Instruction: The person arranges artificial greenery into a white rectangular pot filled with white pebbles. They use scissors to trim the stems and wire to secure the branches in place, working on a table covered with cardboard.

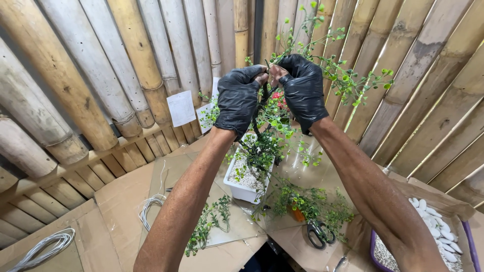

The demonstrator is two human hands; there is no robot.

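Both my hands wear black gloves and are raised together above a small artificial tree. My left hand [238,98] and my right hand [302,88] pinch the top of its dark trunk [263,98], fingertips almost touching. Thin branches with small green leaves [348,80] spread up and right from that spot. The tree stands in a white rectangular pot [241,190] filled with pale gravel. A bit of red [276,95] shows among the leaves behind my hands.
Loose green sprigs [209,224] and black-handled scissors [317,234] lie on flattened cardboard [121,206]. Coils of wire [151,206] [43,247] lie at left. A purple tray [466,231] of white pebbles sits at right. Bamboo walls [101,65] close in behind, with paper sheets [181,108] leaning on them.
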